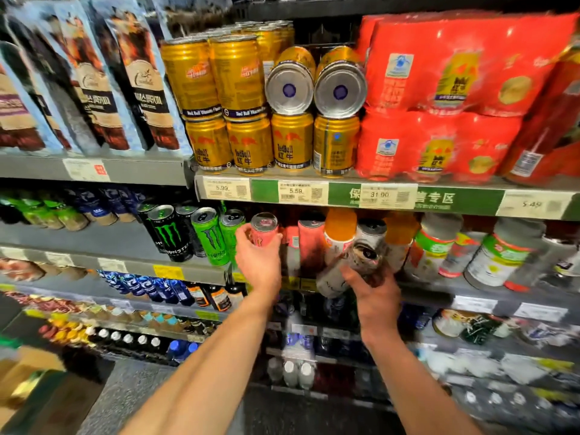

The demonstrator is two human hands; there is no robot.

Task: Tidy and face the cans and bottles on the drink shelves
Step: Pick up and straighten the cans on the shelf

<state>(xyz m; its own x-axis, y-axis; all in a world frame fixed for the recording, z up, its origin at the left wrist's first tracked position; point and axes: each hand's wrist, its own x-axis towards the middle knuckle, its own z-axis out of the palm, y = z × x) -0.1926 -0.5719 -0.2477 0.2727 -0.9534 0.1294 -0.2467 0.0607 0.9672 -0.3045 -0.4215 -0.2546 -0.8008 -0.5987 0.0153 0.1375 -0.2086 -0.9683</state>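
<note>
Left hand grip clamped on pink can, right hand grip on tilted, blurred pale can

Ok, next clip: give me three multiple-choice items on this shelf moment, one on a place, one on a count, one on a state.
1. Where are the gold cans lying on their sides?
A. On top of the upright gold cans
B. On the floor
C. Beside the green cans

2. How many gold cans lie on their sides?
A. One
B. Two
C. Four

3. What is the left hand doing?
A. Hanging idle
B. Pressing a price tag
C. Gripping a pink can

Answers: 1 A, the sideways gold cans rest on the upright gold cans; 2 B, two silver bottoms face out; 3 C, the left hand has its fingers round the pink can.
</note>
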